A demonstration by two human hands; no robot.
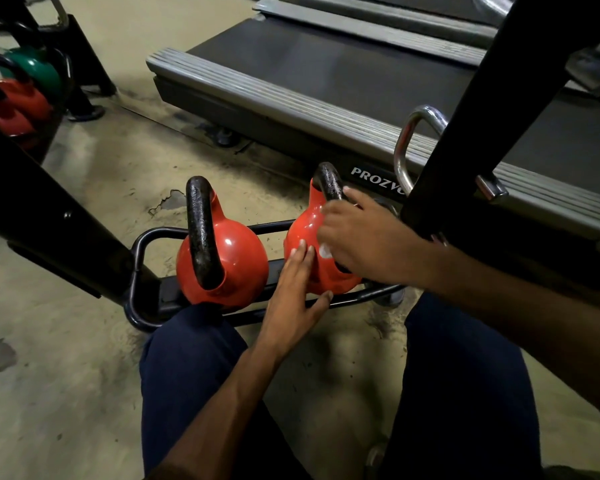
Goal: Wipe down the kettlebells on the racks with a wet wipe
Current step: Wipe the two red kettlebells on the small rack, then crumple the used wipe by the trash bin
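Crouching before a low black rack [142, 244] on a gym floor, a person works on the orange-red kettlebell [300, 226] standing at the rack's right end. The right hand [361, 240] lies over the bell's top, just below its black handle [329, 181], fingers curled on a white wet wipe [324, 251], of which only a scrap shows beneath the palm. The left hand [291, 289] is open, its straight fingers pressed flat against the bell's near side and the thumb spread toward the rack's front rail. A second orange-red kettlebell [236, 258] stands upright at the rack's left end, close beside the first but apart from it. Beyond the rack runs a treadmill [326, 74]. Far to the rack's left, a green kettlebell [39, 69] and red kettlebells [21, 98] sit on another stand.
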